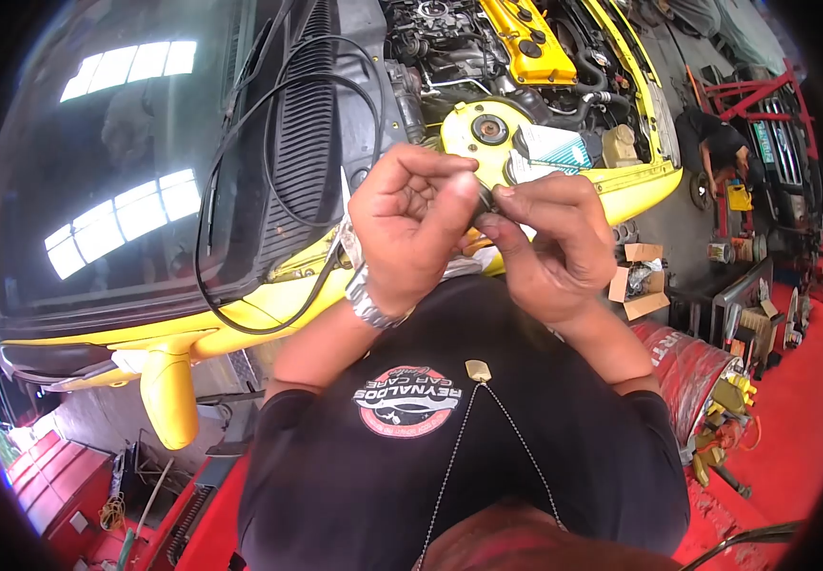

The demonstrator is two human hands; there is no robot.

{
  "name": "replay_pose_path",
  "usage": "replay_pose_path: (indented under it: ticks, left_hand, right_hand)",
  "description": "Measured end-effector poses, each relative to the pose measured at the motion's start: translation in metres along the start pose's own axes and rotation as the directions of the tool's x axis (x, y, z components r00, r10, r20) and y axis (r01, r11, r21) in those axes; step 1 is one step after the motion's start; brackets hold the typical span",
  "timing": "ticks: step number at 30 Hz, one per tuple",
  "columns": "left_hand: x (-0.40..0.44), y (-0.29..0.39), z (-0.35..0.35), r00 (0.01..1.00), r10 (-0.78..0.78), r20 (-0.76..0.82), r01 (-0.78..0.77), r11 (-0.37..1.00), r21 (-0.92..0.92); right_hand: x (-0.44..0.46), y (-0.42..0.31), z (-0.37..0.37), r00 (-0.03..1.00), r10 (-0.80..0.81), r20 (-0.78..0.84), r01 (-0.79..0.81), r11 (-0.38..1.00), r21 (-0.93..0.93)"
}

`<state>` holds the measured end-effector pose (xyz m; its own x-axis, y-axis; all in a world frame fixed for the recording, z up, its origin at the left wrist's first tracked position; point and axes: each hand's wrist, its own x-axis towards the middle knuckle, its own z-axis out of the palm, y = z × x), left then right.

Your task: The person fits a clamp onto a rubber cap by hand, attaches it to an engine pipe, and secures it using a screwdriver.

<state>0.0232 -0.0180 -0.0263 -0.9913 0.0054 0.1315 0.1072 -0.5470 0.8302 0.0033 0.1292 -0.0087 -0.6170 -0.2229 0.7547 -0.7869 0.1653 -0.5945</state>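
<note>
My left hand point(409, 221), with a metal watch on its wrist, is closed, thumb and fingers pinching a small dark part point(485, 202). My right hand point(559, 233) grips the same part from the other side between thumb and fingertips. The fingers hide most of it, so its shape cannot be made out. Both hands are held in front of my chest, over the yellow fender edge. Just beyond them are a round yellow strut mount point(488, 128) and a white and teal box point(556, 149).
The open engine bay shows a yellow valve cover point(530, 43). A black cable point(268, 328) loops over the windshield base and fender. An open cardboard box point(642, 281) lies at right, near a red drum point(683, 376). Another person point(716, 143) bends beside a dark vehicle at upper right.
</note>
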Motion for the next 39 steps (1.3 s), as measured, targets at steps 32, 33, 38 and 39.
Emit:
replay_pose_path:
  ticks: [32, 33, 38, 39]
  left_hand:
    - [0.014, 0.037, 0.012, 0.695, 0.629, 0.349, -0.701, 0.483, 0.525]
    - [0.015, 0.030, 0.012, 0.703, 0.636, 0.318, -0.694, 0.515, 0.503]
    - [0.024, -0.008, 0.010, 0.794, 0.607, 0.025, -0.604, 0.785, 0.139]
    - [0.026, -0.007, 0.008, 0.814, 0.581, 0.003, -0.579, 0.809, 0.098]
  right_hand:
    - [0.021, -0.038, -0.008, 0.996, 0.004, 0.084, -0.012, 0.995, 0.094]
    - [0.017, -0.035, -0.006, 0.997, 0.004, 0.080, -0.011, 0.996, 0.092]
    - [-0.007, -0.016, 0.009, 0.976, 0.220, 0.005, -0.215, 0.949, 0.230]
    - [-0.006, -0.018, 0.014, 0.955, 0.297, -0.019, -0.275, 0.906, 0.322]
